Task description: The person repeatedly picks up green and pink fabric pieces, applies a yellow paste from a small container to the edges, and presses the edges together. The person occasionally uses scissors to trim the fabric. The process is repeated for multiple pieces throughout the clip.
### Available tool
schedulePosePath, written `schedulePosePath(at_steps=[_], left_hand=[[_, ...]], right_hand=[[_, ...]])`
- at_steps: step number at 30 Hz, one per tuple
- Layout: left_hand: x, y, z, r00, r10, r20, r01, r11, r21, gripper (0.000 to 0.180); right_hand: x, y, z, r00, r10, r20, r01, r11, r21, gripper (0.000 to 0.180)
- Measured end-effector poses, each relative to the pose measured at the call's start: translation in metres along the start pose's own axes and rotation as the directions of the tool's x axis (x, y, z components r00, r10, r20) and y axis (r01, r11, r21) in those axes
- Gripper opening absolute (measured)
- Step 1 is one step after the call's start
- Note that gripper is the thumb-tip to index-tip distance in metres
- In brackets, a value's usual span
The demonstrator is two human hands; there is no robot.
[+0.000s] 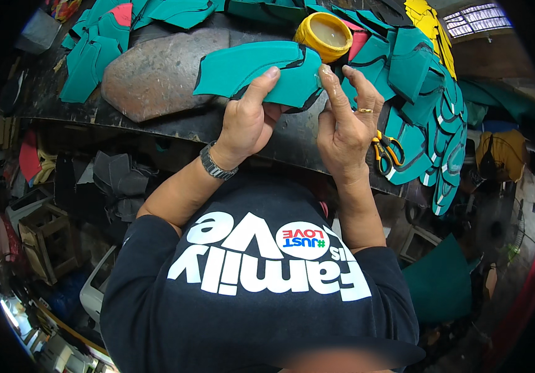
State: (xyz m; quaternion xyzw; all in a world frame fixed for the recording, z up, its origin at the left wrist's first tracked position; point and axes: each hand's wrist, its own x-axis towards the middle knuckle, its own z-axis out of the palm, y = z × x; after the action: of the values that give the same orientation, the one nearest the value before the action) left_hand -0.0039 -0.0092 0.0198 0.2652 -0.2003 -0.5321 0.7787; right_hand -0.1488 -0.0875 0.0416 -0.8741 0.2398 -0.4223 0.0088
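Observation:
My left hand [242, 124] grips a curved teal shoe-upper piece [249, 65] with black edging, thumb on top and the other fingers underneath. The piece is held up in front of me, above the table edge. My right hand [348, 127] has its index finger stretched out against the right end of the piece, and a pale, wet-looking smear shows on that fingertip. Its other fingers are apart and hold nothing. Just beyond the piece stands a yellow pot [305, 37] of cloudy, pale liquid. Yellow-and-black scissors [387, 152] lie right of my right hand.
A worn stone slab [149, 81] lies on the dark table [186, 128], left of the held piece. Teal pieces [414, 71] are heaped at the right, with more teal pieces [93, 65] at the left. Yellow pieces [426, 25] sit at the far right. A wooden stool [50, 239] stands lower left.

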Motion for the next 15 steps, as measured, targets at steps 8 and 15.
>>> schedulePosePath(at_steps=[8,15], left_hand=[[0.001,-0.003,-0.004,1.000,-0.017,-0.014,0.016,0.999,-0.049,0.035],[0.002,-0.001,-0.005,0.996,-0.058,-0.061,0.052,0.994,-0.099,0.034]], right_hand=[[-0.020,-0.007,0.006,0.999,0.004,0.045,-0.012,0.985,0.174,0.064],[-0.022,-0.008,-0.010,0.934,0.246,0.260,-0.356,0.558,0.750,0.044]])
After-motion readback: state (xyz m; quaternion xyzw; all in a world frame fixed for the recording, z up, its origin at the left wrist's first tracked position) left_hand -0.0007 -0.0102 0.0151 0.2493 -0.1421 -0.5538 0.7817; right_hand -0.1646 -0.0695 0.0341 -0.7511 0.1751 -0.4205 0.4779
